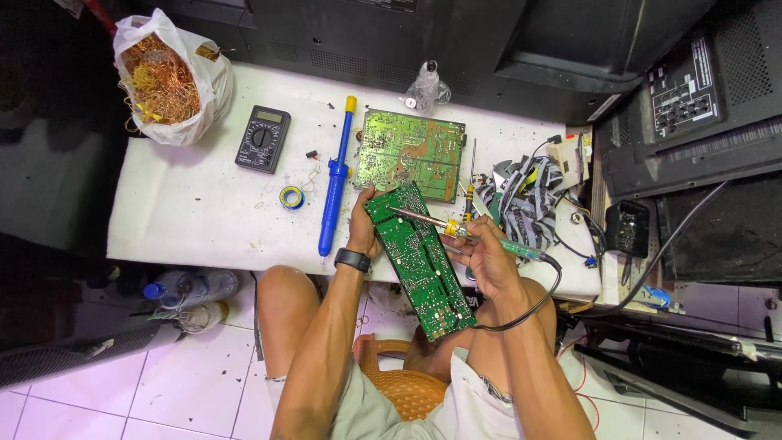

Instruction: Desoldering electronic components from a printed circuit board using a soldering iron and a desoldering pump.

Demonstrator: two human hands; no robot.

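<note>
My left hand (pixel 361 224) grips the upper left edge of a long green circuit board (pixel 419 261), which tilts from the table edge down toward my lap. My right hand (pixel 485 254) holds a soldering iron (pixel 456 231) with a green and yellow handle. Its metal tip rests on the upper part of the board. A black cable runs from the iron's handle around my right wrist. A black watch sits on my left wrist.
On the white table lie a second green circuit board (pixel 410 153), a blue desoldering pump (pixel 336 175), a black multimeter (pixel 262 138), a solder reel (pixel 292 196), a bag of copper wire (pixel 167 80) and a cloth (pixel 528 202). Black electronics cases stand behind and at right.
</note>
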